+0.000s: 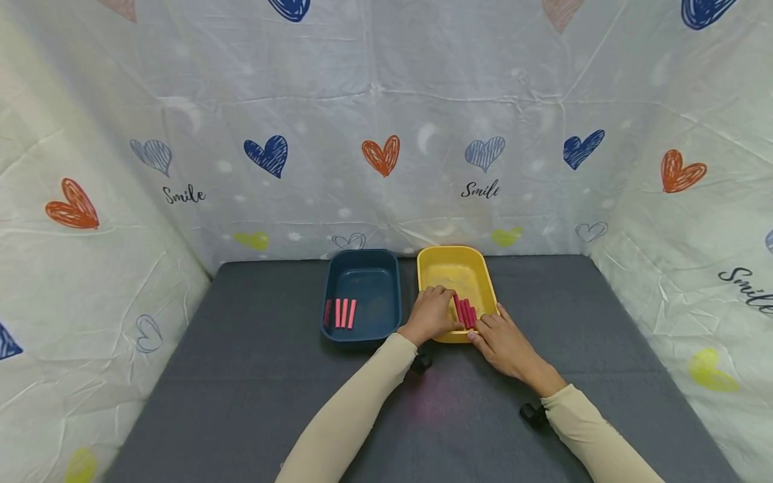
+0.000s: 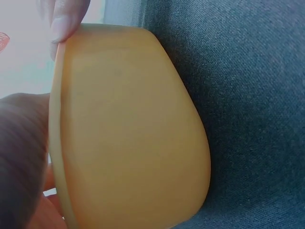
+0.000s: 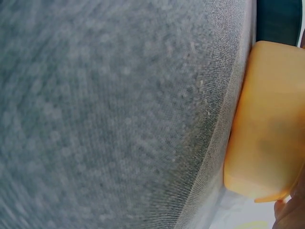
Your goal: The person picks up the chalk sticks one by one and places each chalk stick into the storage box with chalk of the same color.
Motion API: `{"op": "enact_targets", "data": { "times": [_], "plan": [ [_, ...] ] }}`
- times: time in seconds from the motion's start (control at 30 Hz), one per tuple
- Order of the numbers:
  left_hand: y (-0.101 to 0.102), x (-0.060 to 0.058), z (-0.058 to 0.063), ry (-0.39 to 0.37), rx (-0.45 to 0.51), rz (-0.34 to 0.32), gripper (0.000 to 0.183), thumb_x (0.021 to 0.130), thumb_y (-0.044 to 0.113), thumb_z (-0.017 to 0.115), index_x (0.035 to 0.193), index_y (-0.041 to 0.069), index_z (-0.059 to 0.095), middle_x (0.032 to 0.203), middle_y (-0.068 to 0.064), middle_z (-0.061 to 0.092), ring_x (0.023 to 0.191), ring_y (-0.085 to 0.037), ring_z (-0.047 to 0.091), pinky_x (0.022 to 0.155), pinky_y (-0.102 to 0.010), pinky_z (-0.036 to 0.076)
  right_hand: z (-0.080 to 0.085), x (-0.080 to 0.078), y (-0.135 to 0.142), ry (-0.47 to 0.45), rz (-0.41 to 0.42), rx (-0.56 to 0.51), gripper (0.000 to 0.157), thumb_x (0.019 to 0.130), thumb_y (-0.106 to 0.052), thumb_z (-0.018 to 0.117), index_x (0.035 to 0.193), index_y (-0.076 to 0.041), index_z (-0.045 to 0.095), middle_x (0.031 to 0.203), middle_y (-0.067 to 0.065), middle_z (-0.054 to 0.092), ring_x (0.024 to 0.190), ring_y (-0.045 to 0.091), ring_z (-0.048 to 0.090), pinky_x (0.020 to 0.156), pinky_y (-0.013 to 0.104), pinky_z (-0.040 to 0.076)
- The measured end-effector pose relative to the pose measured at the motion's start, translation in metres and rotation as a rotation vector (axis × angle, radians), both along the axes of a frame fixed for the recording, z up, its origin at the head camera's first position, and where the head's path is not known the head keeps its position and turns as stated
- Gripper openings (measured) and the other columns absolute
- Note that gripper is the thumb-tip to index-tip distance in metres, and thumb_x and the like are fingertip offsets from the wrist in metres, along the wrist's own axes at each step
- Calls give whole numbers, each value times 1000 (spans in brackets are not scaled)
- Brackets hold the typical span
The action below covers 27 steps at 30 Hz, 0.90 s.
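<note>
The yellow tray (image 1: 459, 251) holds several dark pink sticks (image 1: 465, 312) that look like chalk, side by side near its front. My left hand (image 1: 431, 312) reaches over the tray's left front edge. Its fingertips and thumb pinch the leftmost stick at its two ends. At the front right corner, my right hand (image 1: 504, 345) grips the tray, fingers over the rim and thumb at the front edge. A thumb tip (image 2: 62, 28) touches the rim in the left wrist view. In the right wrist view the tray wall (image 3: 267, 119) hides most of that hand.
Left of the yellow tray stands a dark blue tray (image 1: 362, 256) with three light pink sticks (image 1: 345, 313) and a darker strip at its left wall. Grey cloth (image 1: 260, 402) covers the table, with a pink smudge (image 1: 435, 396). A heart-print curtain (image 1: 338, 201) hangs behind.
</note>
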<state>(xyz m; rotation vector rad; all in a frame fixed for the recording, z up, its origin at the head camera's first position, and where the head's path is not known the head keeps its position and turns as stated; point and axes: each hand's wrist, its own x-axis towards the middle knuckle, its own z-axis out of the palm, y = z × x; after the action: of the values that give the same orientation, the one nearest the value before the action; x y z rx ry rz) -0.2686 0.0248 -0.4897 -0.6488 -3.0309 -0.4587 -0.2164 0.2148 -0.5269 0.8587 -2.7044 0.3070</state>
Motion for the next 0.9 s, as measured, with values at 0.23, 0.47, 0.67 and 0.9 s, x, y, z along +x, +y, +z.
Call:
{"op": "enact_targets", "data": {
  "times": [0.23, 0.47, 0.67, 0.9],
  "plan": [
    [2, 0, -2, 11, -38, 16, 64, 77, 51, 79, 126, 16, 60, 124, -3, 62, 118, -22, 54, 105, -37, 40, 0, -1, 0, 15, 2, 0, 21, 102, -30, 52, 94, -13, 62, 93, 5, 63, 100, 27, 61, 115, 62, 28],
    [3, -1, -3, 16, -52, 27, 66, 77, 54, 78, 128, 16, 60, 125, -2, 62, 118, -22, 53, 104, -37, 40, -1, -1, 0, 8, 2, -6, 22, 101, -30, 52, 96, -12, 63, 95, 6, 64, 101, 28, 61, 116, 61, 27],
    [2, -1, -4, 7, -15, 27, 69, 78, 51, 78, 134, 15, 57, 132, -3, 60, 123, -23, 51, 106, -38, 39, -2, -3, 1, 8, 1, -13, 22, 101, -30, 52, 97, -13, 64, 94, 5, 64, 101, 27, 61, 117, 60, 25],
    [-2, 1, -4, -8, 88, -1, 63, 82, 41, 78, 135, 13, 57, 133, -5, 58, 124, -24, 51, 110, -39, 37, -2, -1, 1, 2, 6, -26, 20, 101, -30, 53, 91, -14, 61, 91, 4, 62, 99, 27, 61, 117, 60, 25]
  ]
}}
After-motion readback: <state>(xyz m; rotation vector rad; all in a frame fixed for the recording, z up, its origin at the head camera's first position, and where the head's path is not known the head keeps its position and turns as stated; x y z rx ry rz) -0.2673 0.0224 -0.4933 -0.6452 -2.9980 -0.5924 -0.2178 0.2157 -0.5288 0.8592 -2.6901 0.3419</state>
